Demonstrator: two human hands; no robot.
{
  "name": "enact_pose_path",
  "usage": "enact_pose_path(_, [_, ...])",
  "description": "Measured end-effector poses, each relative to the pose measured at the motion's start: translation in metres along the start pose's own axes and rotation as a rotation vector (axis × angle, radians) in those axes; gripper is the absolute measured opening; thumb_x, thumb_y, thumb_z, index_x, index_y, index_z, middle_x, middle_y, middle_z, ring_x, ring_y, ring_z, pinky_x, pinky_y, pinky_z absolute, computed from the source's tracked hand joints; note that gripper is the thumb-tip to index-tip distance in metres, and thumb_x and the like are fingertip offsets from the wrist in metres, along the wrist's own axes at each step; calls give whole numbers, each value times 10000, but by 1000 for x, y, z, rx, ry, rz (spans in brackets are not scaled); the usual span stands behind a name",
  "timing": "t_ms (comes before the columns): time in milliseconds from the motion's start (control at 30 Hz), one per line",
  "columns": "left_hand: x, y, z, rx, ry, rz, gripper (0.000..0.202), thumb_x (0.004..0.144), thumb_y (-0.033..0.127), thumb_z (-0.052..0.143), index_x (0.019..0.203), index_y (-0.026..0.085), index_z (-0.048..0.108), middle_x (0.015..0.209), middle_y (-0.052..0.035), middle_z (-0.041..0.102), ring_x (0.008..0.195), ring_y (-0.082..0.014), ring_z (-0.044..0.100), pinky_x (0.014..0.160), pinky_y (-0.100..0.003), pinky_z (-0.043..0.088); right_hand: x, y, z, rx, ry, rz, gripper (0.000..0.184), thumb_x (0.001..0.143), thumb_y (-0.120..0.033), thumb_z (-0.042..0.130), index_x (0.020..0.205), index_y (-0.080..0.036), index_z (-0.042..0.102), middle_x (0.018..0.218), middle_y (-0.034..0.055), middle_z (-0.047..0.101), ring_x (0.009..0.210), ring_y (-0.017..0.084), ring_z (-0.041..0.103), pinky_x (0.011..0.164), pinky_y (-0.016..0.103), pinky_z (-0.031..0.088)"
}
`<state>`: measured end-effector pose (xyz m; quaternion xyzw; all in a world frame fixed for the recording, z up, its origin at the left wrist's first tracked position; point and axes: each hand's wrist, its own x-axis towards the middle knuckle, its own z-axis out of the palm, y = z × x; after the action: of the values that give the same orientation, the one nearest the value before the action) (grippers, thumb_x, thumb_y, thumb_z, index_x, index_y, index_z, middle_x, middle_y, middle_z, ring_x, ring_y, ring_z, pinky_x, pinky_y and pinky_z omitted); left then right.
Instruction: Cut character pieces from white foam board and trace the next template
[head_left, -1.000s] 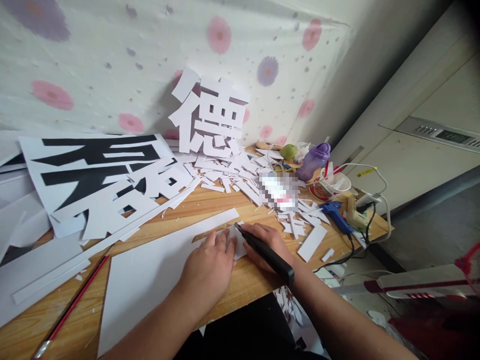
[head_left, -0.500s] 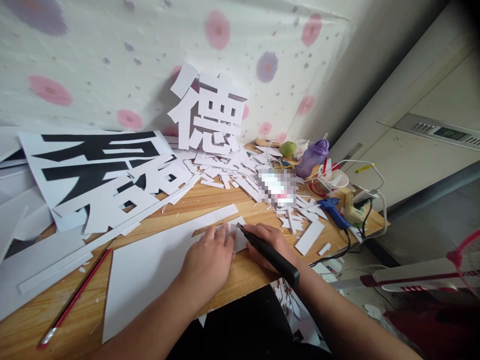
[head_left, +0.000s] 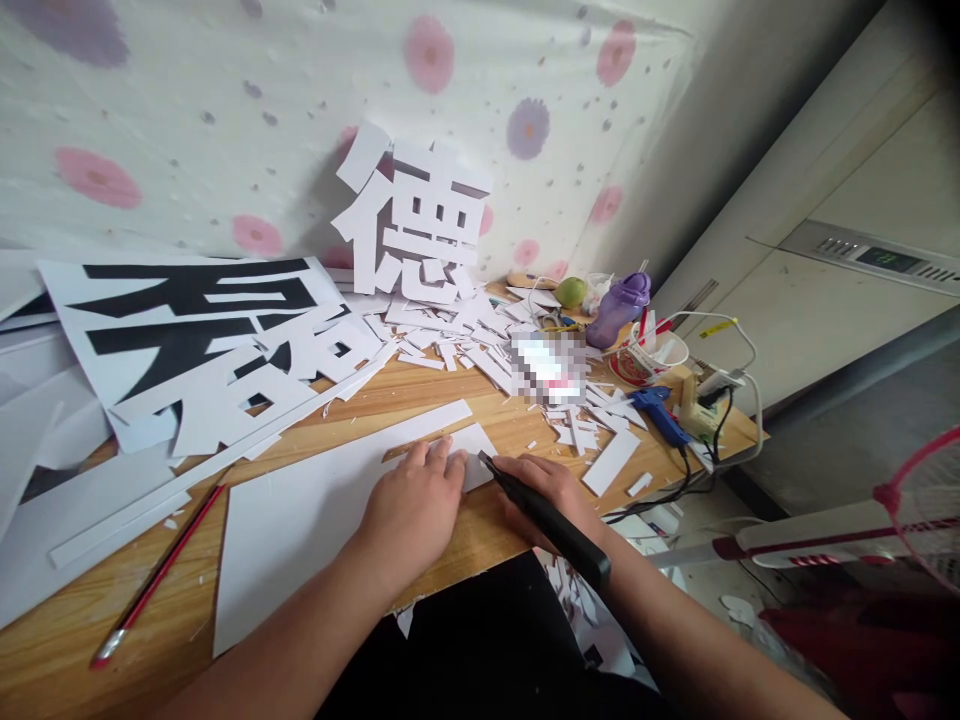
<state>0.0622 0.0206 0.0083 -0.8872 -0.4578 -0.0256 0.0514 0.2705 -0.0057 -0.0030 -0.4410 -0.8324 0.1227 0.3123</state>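
My left hand [head_left: 414, 505] lies flat on a white foam board sheet [head_left: 292, 530], its fingers stretched out and pressing down near a smaller white piece [head_left: 477, 445]. Beside it, my right hand [head_left: 553, 480] is closed around a black utility knife [head_left: 559, 530]. The blade end points toward the left fingertips, close to the right edge of the smaller piece; whether it touches is too small to tell. A narrow slot through the sheet shows the wooden table [head_left: 367, 392]. The right hand's lower fingers are partly hidden by the knife.
A red-and-black pencil [head_left: 161, 575] lies at left, near a sheet with black characters [head_left: 202, 300]. A cut-out white character [head_left: 420, 215] leans against the wall above scraps. At right are a purple bottle [head_left: 619, 305], a paper bowl [head_left: 646, 355], a blue glue gun [head_left: 660, 415] and cables.
The view has shifted slightly. The knife tip has drawn back a little from the left fingers, toward the right edge of the small piece. The left hand stays on the board.
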Motion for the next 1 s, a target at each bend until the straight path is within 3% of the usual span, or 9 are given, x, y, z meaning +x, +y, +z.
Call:
enact_pose_path(467, [1,2,-9,20,-17,-8,375,929,244,539,1294,180,595,1412,-107,575,1171,-330,562,797,-404,543,-25,-7,-2,9,44,-16,406,825,-169,557,1229,-201,543,939,104,711,807,221,691,704,326,563])
enact_pose_path(700, [1,2,-10,21,-21,3,387,920,233,561,1300,168,593,1416,-121,569,1192,-331,556,837,-419,541,-33,-12,-3,22,82,-35,392,839,-168,562,1231,-184,555,881,102,694,744,203,677,663,306,566])
enact_pose_path(867, [1,0,-5,30,-5,16,399,919,233,558,1311,162,587,1413,-142,566,1206,-330,555,866,-425,539,-38,-8,1,145,202,114,342,841,-223,640,1181,-244,613,952,75,737,826,208,711,720,304,582])
enact_pose_path(1000, [2,-1,0,30,7,28,385,929,218,522,1302,160,601,1412,-136,566,1199,-328,558,857,-428,545,-14,0,2,168,292,190,296,834,-295,681,1124,-245,651,980,64,758,849,213,727,759,316,590])
